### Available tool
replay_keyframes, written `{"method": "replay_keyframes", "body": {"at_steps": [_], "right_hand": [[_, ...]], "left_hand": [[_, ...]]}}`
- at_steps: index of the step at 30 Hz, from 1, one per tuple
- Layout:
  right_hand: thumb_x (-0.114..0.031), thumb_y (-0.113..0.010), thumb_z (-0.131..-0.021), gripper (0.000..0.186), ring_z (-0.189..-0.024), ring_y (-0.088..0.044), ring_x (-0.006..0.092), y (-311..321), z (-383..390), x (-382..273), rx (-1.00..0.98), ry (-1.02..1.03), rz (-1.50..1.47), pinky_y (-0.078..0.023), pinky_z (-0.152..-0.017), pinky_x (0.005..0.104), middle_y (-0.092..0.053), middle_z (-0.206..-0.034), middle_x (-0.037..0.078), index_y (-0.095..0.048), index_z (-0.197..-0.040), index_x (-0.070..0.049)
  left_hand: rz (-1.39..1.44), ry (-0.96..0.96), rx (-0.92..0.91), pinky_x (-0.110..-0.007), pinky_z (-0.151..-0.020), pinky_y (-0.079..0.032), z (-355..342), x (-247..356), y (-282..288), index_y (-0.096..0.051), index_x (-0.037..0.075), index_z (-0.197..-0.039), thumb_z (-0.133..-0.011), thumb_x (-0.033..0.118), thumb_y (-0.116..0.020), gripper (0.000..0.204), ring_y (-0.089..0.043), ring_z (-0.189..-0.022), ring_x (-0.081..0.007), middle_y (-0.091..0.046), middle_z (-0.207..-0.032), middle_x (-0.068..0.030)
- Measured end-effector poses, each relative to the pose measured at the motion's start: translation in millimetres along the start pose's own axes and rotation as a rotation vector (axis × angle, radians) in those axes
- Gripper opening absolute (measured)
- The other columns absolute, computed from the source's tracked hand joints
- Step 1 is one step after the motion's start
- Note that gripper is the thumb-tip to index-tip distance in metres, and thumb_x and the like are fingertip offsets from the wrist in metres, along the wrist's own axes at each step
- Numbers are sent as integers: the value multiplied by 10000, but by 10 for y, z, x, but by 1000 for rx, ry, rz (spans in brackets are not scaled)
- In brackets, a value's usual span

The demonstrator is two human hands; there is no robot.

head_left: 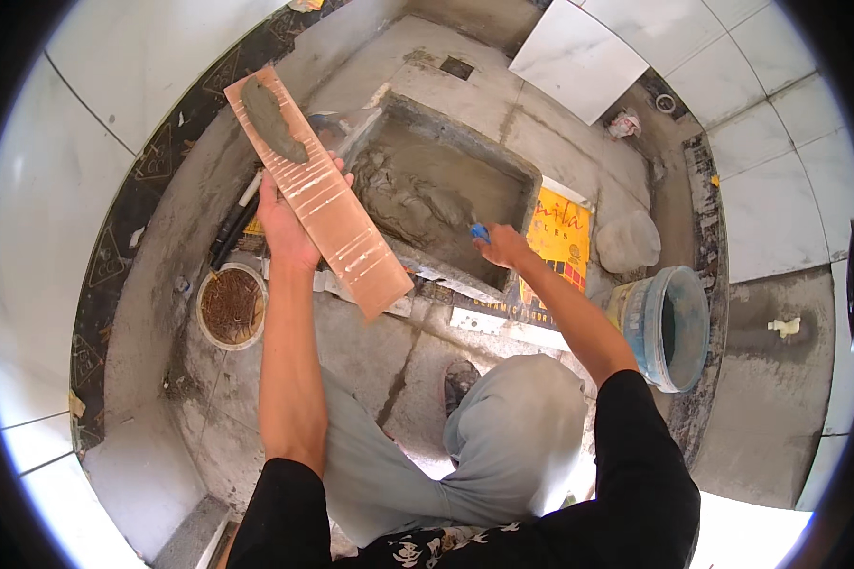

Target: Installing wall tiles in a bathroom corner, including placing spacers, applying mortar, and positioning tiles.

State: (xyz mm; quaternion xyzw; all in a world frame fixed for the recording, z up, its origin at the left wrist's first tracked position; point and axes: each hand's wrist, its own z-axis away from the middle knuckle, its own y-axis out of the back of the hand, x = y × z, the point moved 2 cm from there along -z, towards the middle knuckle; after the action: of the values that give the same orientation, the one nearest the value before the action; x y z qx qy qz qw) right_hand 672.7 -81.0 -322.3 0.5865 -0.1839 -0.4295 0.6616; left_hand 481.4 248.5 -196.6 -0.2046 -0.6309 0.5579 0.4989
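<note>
My left hand (289,223) grips a long, narrow pinkish-brown tile (342,223), tilted, its ribbed face up with a blob of grey mortar (273,119) at its upper end. My right hand (505,247) is closed on the blue handle of a trowel (480,231), whose blade is down in the wet grey mortar and hard to make out. The mortar (408,171) lies in a rough square trough (465,128) beyond the tile. A printed yellow cardboard piece (560,237) lies under the trough's right side.
A small tub of brown bits (228,308) and dark long-handled tools (232,228) sit at left. A bluish bucket (683,332) stands right, beside a white bag (628,242). A white tile (579,57) rests at the back. Tiled walls (769,190) surround me; a pipe fitting (783,327) juts out right.
</note>
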Motion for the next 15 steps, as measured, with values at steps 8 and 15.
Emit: {"method": "replay_keyframes", "body": {"at_steps": [8, 15], "right_hand": [[-437, -633, -907, 424, -550, -647, 271, -50, -381, -326, -373, -193, -402, -523, -502, 441, -682, -823, 166, -615, -943, -15], [-420, -625, -946, 351, -487, -475, 114, 173, -137, -323, -592, -325, -959, -387, -411, 310, -491, -678, 6, -604, -959, -70]], "left_hand": [[-27, -6, -10, -489, -986, -521, -23, -12, 73, -494, -30, -1364, -1061, 502, -280, 648, -642, -1077, -341, -640, -1211, -219], [6, 47, -4, -473, -984, -523, -84, -71, 278, -487, -50, -1366, -1068, 458, -299, 618, -636, -1114, -361, -628, -1252, -228]]}}
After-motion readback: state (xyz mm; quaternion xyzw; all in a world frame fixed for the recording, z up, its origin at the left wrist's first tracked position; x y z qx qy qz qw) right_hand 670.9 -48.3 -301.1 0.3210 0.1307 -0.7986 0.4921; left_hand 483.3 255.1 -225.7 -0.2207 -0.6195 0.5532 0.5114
